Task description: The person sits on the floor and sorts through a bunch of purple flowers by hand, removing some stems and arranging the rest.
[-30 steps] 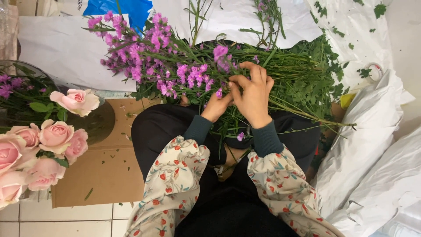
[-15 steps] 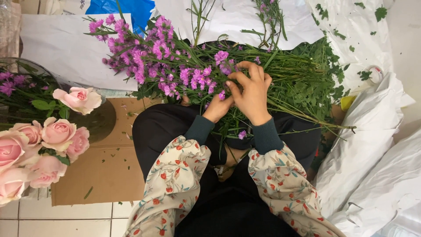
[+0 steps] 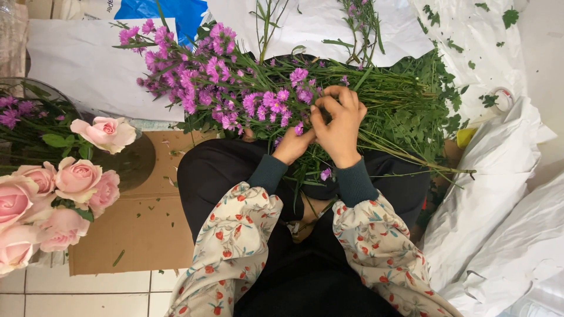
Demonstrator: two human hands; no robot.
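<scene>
You are sorting the purple flower bunch point(image 3: 235, 88) lying across your lap. Your right hand point(image 3: 338, 120) pinches stems under its curled fingers; your left hand point(image 3: 292, 145), just beside, grips below. Next, separate gently.

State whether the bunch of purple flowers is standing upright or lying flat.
Lying flat: the purple flowers stretch sideways across the lap, blooms left, stems right.

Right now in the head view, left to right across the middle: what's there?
pink roses → cardboard sheet → left hand → right hand, both in the purple flower bunch → green stems → white wrapping paper.
</scene>
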